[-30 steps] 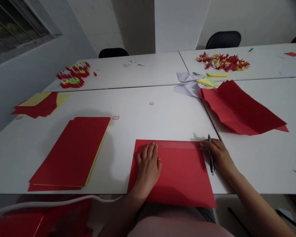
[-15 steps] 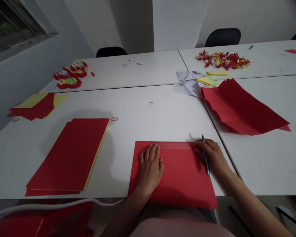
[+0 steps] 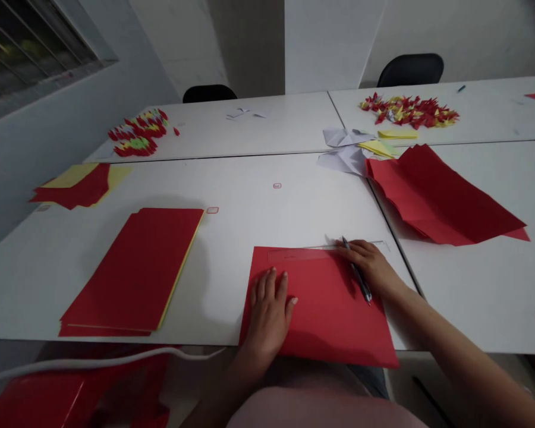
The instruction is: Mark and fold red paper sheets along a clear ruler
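A red sheet of paper (image 3: 323, 324) lies in front of me, its near edge sticking out past the table edge. My left hand (image 3: 270, 312) rests flat on the sheet's left part with fingers spread. Across the sheet's far edge lies a clear ruler (image 3: 294, 255), slightly slanted, its right end out on the white table. My right hand (image 3: 374, 270) is on the ruler near the sheet's far right corner. A dark pen (image 3: 359, 277) is held in that hand, slanting down toward me.
To the left is a stack of red and yellow paper (image 3: 129, 270). Creased red sheets (image 3: 446, 196) lie on the right. Folded paper pieces form piles (image 3: 410, 112) (image 3: 138, 134) on the far tables. A white cable (image 3: 116, 359) and red stool (image 3: 35, 401) are below the table edge.
My right hand has shifted left with the pen, and the ruler now sits slanted to the sheet's far edge. My left hand has slid back toward me, off the ruler. The view has shifted slightly.
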`<move>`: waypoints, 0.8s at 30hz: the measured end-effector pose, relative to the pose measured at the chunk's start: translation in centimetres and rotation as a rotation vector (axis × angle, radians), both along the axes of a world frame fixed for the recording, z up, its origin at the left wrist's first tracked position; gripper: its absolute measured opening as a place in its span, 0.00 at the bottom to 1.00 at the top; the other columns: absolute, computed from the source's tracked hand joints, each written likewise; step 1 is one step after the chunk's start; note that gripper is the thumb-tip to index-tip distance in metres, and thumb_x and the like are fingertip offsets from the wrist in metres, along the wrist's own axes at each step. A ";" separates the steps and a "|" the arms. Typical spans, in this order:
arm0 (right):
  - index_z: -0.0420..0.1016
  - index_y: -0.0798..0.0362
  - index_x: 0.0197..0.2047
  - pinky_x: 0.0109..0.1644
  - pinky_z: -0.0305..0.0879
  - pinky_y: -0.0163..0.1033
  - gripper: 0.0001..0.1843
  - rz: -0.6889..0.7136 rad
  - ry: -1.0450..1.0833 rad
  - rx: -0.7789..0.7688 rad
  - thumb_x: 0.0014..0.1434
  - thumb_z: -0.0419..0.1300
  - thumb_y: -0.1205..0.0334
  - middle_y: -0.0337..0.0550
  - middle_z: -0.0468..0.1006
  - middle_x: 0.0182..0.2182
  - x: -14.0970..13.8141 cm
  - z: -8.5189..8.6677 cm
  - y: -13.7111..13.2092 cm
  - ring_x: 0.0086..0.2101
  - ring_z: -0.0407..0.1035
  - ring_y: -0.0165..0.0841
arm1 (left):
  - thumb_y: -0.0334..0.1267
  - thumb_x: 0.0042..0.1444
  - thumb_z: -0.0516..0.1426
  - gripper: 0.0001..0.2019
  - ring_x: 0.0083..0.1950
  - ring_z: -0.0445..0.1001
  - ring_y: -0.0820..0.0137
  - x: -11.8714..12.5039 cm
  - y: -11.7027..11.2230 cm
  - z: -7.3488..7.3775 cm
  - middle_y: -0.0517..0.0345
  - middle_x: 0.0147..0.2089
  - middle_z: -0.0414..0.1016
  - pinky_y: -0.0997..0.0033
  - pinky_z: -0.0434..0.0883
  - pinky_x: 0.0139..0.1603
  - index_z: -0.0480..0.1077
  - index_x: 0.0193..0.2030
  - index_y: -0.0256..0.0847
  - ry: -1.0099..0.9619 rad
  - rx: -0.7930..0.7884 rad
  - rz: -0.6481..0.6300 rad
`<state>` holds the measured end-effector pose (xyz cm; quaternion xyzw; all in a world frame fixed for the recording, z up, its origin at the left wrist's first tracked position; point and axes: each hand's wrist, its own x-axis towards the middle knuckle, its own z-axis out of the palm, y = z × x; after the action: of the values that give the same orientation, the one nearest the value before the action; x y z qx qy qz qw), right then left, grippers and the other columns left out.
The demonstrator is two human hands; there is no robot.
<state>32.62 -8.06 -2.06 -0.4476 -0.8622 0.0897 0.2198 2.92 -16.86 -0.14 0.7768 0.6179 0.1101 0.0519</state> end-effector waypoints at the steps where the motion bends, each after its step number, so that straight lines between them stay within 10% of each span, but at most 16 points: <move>1: 0.71 0.44 0.61 0.56 0.66 0.53 0.23 0.016 -0.015 0.007 0.67 0.50 0.69 0.44 0.75 0.58 -0.2 0.0 1.0 0.54 0.68 0.43 | 0.38 0.66 0.53 0.23 0.71 0.59 0.51 0.0 0.6 0.0 0.43 0.70 0.61 0.42 0.60 0.68 0.63 0.67 0.42 0.002 0.004 -0.020; 9: 0.79 0.52 0.52 0.54 0.68 0.52 0.26 -0.037 -0.034 0.080 0.57 0.49 0.79 0.47 0.81 0.50 -0.3 -0.2 7.0 0.50 0.71 0.44 | 0.17 0.55 0.44 0.36 0.71 0.58 0.49 -2.3 6.7 1.2 0.57 0.73 0.58 0.34 0.65 0.60 0.68 0.64 0.56 0.015 -0.127 -0.048; 18: 0.79 0.49 0.50 0.48 0.69 0.51 0.21 -0.090 -0.030 0.110 0.60 0.53 0.76 0.46 0.78 0.55 0.5 -0.7 1.4 0.48 0.71 0.44 | 0.23 0.62 0.47 0.13 0.74 0.55 0.60 -4.5 5.8 1.7 0.53 0.61 0.71 0.39 0.50 0.72 0.70 0.41 0.42 -0.251 -0.130 -0.188; 24: 0.79 0.50 0.50 0.48 0.67 0.49 0.21 -0.139 -0.054 0.117 0.60 0.54 0.78 0.46 0.79 0.53 -0.3 -0.4 0.9 0.45 0.71 0.44 | 0.34 0.65 0.55 0.03 0.62 0.68 0.57 -2.4 6.9 2.3 0.51 0.49 0.72 0.42 0.61 0.66 0.66 0.38 0.41 -0.213 -0.086 -0.089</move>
<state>32.36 -7.19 -2.43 -0.4951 -0.8383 0.0117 0.2279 0.55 -10.00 2.16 0.7846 0.5778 0.1630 0.1551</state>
